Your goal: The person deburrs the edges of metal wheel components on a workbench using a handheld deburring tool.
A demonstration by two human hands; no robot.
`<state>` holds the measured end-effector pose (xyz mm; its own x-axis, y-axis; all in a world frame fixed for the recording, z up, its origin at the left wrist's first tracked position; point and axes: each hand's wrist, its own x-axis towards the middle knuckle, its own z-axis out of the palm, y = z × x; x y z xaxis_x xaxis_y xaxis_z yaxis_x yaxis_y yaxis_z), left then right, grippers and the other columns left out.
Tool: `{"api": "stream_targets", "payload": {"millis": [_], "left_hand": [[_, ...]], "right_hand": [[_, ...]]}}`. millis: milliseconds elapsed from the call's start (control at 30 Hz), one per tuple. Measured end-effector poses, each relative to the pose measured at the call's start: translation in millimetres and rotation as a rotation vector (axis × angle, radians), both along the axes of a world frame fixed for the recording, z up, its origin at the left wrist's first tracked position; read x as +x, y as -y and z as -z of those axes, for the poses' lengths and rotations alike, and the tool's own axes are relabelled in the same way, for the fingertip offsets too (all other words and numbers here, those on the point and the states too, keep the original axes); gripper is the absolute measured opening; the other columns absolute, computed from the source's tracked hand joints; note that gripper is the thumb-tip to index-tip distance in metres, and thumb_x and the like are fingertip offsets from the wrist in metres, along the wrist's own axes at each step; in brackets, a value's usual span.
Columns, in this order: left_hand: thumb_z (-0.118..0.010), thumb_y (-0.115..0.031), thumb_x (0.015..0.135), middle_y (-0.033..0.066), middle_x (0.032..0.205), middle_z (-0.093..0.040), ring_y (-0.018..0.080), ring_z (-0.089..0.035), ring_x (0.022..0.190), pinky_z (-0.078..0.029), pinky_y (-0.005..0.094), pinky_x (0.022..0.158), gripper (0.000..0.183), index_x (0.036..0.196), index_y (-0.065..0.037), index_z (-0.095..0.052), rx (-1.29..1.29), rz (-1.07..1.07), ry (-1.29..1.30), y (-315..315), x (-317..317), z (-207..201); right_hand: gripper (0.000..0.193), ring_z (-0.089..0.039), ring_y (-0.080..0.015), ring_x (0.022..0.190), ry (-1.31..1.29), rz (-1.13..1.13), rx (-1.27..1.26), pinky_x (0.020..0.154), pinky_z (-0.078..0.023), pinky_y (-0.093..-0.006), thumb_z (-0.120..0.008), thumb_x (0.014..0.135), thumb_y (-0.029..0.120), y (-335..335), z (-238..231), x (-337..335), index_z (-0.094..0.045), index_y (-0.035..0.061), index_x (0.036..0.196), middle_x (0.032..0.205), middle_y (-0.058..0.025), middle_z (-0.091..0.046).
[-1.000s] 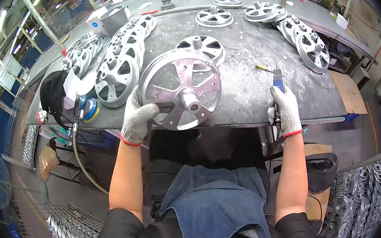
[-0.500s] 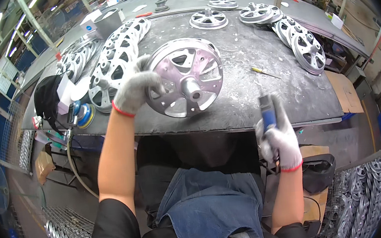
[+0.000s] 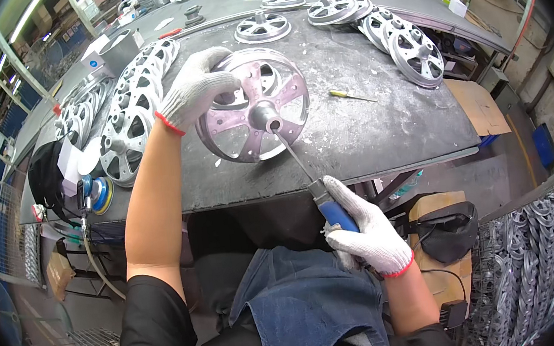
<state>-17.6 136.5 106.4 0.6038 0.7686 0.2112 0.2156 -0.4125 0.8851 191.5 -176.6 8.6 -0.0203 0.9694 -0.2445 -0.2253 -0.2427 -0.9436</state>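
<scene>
A grey cast metal wheel (image 3: pixel 239 117) with broad spokes is propped up on its rim on the bench, tilted toward me. My gloved left hand (image 3: pixel 195 90) is closed around its upper left rim and a spoke. In my gloved right hand (image 3: pixel 373 236) is a handheld rotary grinder (image 3: pixel 334 211) with a blue and grey body, fingers wrapped round it. The grinder's long thin shaft (image 3: pixel 297 162) points up and left, its tip at the bore of the wheel's hub (image 3: pixel 272 123). Whether the tip is inside the bore I cannot tell.
Similar wheels (image 3: pixel 139 86) stand in a leaning row on the left; others (image 3: pixel 417 57) lie at the right and back. A yellow-handled file or screwdriver (image 3: pixel 350 96) lies on the dusty bench (image 3: pixel 381 138). A blue sander (image 3: pixel 99 193) rests at the left edge; wire baskets of metal parts flank me.
My right hand has brought the grinder left and inward, its shaft now meeting the wheel's hub. The wheel has turned in my left hand. The whole view has shifted slightly.
</scene>
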Motion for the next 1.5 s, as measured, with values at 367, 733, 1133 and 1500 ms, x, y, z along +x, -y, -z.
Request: {"api": "stream_targets", "payload": {"millis": [367, 733, 1133, 1500], "left_hand": [[-0.075, -0.017, 0.079, 0.0183, 0.102, -0.078, 0.0270, -0.077, 0.092, -0.061, 0.0386, 0.088, 0.055, 0.130, 0.001, -0.075, 0.643, 0.235, -0.350, 50, 63, -32], [-0.075, -0.037, 0.098, 0.0189, 0.107, -0.081, 0.0390, -0.080, 0.099, -0.063, 0.0501, 0.089, 0.042, 0.128, -0.008, -0.078, 0.793, 0.193, -0.550, 92, 132, -34], [-0.070, -0.013, 0.094, 0.0201, 0.095, -0.082, 0.0407, -0.081, 0.087, -0.066, 0.0505, 0.078, 0.018, 0.103, -0.003, -0.082, 1.030, 0.268, -0.639, 120, 193, -28], [-0.073, -0.011, 0.096, 0.0163, 0.113, -0.085, 0.0322, -0.083, 0.100, -0.066, 0.0461, 0.081, 0.027, 0.119, -0.005, -0.085, 1.132, 0.233, -0.826, 131, 289, -26]], "right_hand": [[0.101, -0.062, -0.0098, 0.058, -0.069, 0.044, -0.103, 0.053, -0.049, -0.0274, -0.076, 0.096, 0.003, 29, -11, 6, -0.024, 0.0126, 0.182, 0.112, -0.0105, -0.072], [0.110, -0.065, -0.0189, 0.052, -0.457, 0.154, -0.124, 0.044, -0.051, -0.0328, -0.075, 0.098, 0.007, 48, -8, 5, -0.008, 0.0237, 0.184, 0.096, -0.0144, -0.069], [0.088, -0.057, -0.0128, 0.049, -0.120, 0.367, -0.143, 0.042, -0.044, -0.0278, -0.065, 0.106, 0.008, 7, -6, 12, -0.024, 0.0230, 0.182, 0.083, -0.0083, -0.069], [0.070, -0.075, -0.0300, 0.078, 1.197, 0.270, 0.071, 0.069, -0.059, -0.0426, -0.065, 0.106, 0.011, 25, -15, 71, -0.048, 0.0200, 0.173, 0.099, -0.0177, -0.072]]}}
